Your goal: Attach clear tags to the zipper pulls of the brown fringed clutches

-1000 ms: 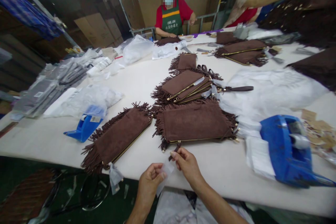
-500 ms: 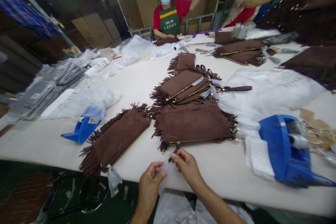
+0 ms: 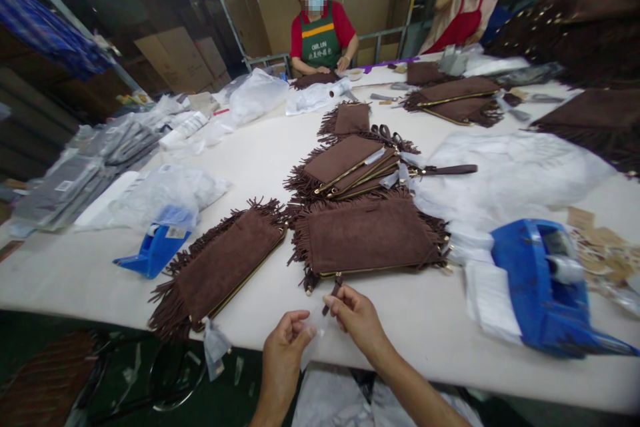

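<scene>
My right hand (image 3: 364, 327) pinches the dark brown zipper pull (image 3: 333, 293) of a fringed brown suede pouch (image 3: 367, 235) lying flat, its gold zipper edge towards me. Just left of it, the bent fingers and thumb of my left hand (image 3: 283, 355) are closed on a thin translucent sheet (image 3: 316, 341), which reaches across to beside the zipper pull. To the left lies a second fringed pouch (image 3: 227, 267), slanted, with a wrapped end (image 3: 216, 348) hanging over the table edge. Behind the nearer pouch is a stack of brown pouches (image 3: 345, 163) with gold zippers.
Blue tape dispensers stand on the left (image 3: 156, 250) and right (image 3: 540, 287) of the white table (image 3: 260, 313). Thin white bags (image 3: 515, 170) spread at right; grey packages (image 3: 75, 177) pile up at left. Across the table are a person in a green apron (image 3: 323, 40) and another person.
Both my hands keep almost the same pose. The person in the green apron has lowered a raised arm to the table; the person at right has also drawn an outstretched arm back.
</scene>
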Tool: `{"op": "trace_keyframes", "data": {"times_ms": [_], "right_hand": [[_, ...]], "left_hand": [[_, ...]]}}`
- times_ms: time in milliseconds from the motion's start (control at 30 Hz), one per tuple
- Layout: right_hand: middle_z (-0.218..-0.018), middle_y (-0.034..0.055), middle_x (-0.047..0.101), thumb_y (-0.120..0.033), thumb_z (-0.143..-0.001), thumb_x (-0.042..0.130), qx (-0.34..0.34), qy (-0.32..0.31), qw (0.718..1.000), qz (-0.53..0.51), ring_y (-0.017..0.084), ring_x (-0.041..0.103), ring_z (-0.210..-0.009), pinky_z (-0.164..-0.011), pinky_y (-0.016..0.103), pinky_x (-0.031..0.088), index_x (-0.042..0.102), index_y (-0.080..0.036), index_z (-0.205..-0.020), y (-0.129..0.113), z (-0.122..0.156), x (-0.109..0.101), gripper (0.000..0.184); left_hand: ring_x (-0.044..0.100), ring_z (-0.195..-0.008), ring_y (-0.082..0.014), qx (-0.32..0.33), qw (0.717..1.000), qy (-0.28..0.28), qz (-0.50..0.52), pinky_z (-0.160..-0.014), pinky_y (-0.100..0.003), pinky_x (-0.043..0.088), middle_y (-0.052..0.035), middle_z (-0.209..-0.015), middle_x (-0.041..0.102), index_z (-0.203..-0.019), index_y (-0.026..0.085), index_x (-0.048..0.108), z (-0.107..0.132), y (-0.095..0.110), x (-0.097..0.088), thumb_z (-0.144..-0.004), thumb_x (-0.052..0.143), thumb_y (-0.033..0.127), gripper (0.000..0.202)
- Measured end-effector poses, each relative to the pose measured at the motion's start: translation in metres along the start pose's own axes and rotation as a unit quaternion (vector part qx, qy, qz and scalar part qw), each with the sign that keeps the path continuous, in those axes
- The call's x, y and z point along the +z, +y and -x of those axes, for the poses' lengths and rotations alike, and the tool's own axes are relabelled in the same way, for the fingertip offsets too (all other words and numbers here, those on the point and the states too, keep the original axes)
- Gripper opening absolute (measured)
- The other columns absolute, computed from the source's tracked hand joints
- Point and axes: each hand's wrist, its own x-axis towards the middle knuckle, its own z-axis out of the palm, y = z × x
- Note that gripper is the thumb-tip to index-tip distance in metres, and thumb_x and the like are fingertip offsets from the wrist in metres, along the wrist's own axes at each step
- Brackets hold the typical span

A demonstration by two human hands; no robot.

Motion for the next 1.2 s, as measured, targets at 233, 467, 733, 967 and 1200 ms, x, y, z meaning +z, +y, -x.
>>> {"op": "trace_keyframes", "data": {"times_ms": [233, 467, 733, 967, 1200], "right_hand": [[-0.047, -0.0082, 0.040, -0.048, -0.078, 0.062, -0.001, 0.001, 1.000, -0.001, 0.007, 0.034, -0.042, -0.043, 0.021, 0.027, 0.045, -0.020, -0.061, -0.007, 0.003, -0.001, 0.037], [-0.046, -0.0082, 0.040, -0.049, -0.079, 0.061, -0.005, -0.001, 1.000, 0.005, 0.008, 0.035, -0.042, -0.044, 0.021, 0.028, 0.047, -0.020, -0.062, -0.002, 0.001, -0.002, 0.036], [-0.044, -0.0084, 0.040, -0.050, -0.078, 0.062, 0.004, -0.010, 1.000, -0.014, 0.007, 0.035, -0.040, -0.042, 0.021, 0.027, 0.047, -0.020, -0.061, -0.003, 0.000, 0.000, 0.037], [-0.046, -0.0082, 0.041, -0.049, -0.078, 0.061, 0.007, -0.009, 1.000, -0.006, 0.007, 0.035, -0.040, -0.042, 0.021, 0.028, 0.047, -0.020, -0.061, 0.000, 0.000, -0.002, 0.036], [-0.045, -0.0079, 0.041, -0.048, -0.076, 0.062, 0.010, -0.005, 1.000, 0.003, 0.008, 0.035, -0.041, -0.043, 0.021, 0.028, 0.048, -0.020, -0.060, -0.005, 0.000, -0.002, 0.036]], "left_hand": [[0.058, -0.067, -0.0161, 0.012, 0.999, 0.001, -0.033, -0.064, -0.026, 0.044, 0.0017, -0.069, 0.059, -0.099, 0.017, 0.062, -0.001, -0.004, -0.003, -0.074, 0.068, 0.036, 0.031], [0.059, -0.068, -0.0188, 0.018, 0.998, 0.029, -0.052, -0.064, -0.027, 0.045, 0.0001, -0.068, 0.062, -0.095, 0.017, 0.066, 0.004, 0.005, 0.000, -0.069, 0.071, 0.041, 0.035], [0.060, -0.069, -0.0199, 0.046, 0.991, 0.048, -0.116, -0.066, -0.027, 0.044, -0.0001, -0.067, 0.063, -0.092, 0.020, 0.069, 0.008, 0.015, 0.005, -0.068, 0.070, 0.043, 0.033], [0.058, -0.063, -0.0184, 0.028, 0.996, 0.045, -0.065, -0.061, -0.026, 0.045, 0.0001, -0.063, 0.062, -0.090, 0.019, 0.069, 0.007, 0.014, 0.008, -0.067, 0.071, 0.045, 0.035], [0.060, -0.065, -0.0195, 0.020, 0.998, 0.035, -0.037, -0.062, -0.027, 0.047, -0.0010, -0.065, 0.065, -0.088, 0.019, 0.070, 0.010, 0.016, 0.011, -0.064, 0.073, 0.045, 0.036]]}}
